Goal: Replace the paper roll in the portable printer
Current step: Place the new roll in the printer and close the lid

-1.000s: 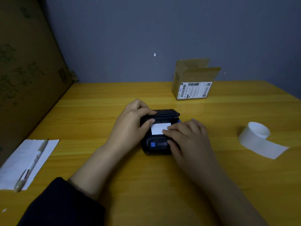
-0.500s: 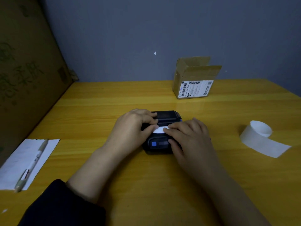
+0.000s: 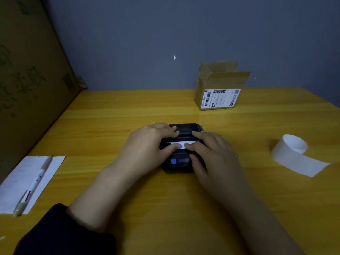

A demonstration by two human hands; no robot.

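The black portable printer (image 3: 184, 128) lies in the middle of the yellow table, its lid down flat. A short white paper strip (image 3: 178, 144) pokes out of the slot. My left hand (image 3: 147, 146) lies over the printer's left side, fingers on the lid and thumb on the strip. My right hand (image 3: 211, 155) covers the right side, fingers pressing on the lid and the strip. A blue button (image 3: 173, 161) shows on the front. A loose paper roll (image 3: 294, 151) with a curled tail lies apart at the right.
An open cardboard box (image 3: 219, 89) with a shipping label stands at the back by the wall. A large cardboard sheet (image 3: 27, 80) leans along the left. A white sheet (image 3: 27, 181) with a pen (image 3: 35, 184) lies at the left front edge.
The printer lid has gone from raised to flat down. The visible paper has shrunk to a thin strip at the slot. Both hands shifted slightly onto the lid.
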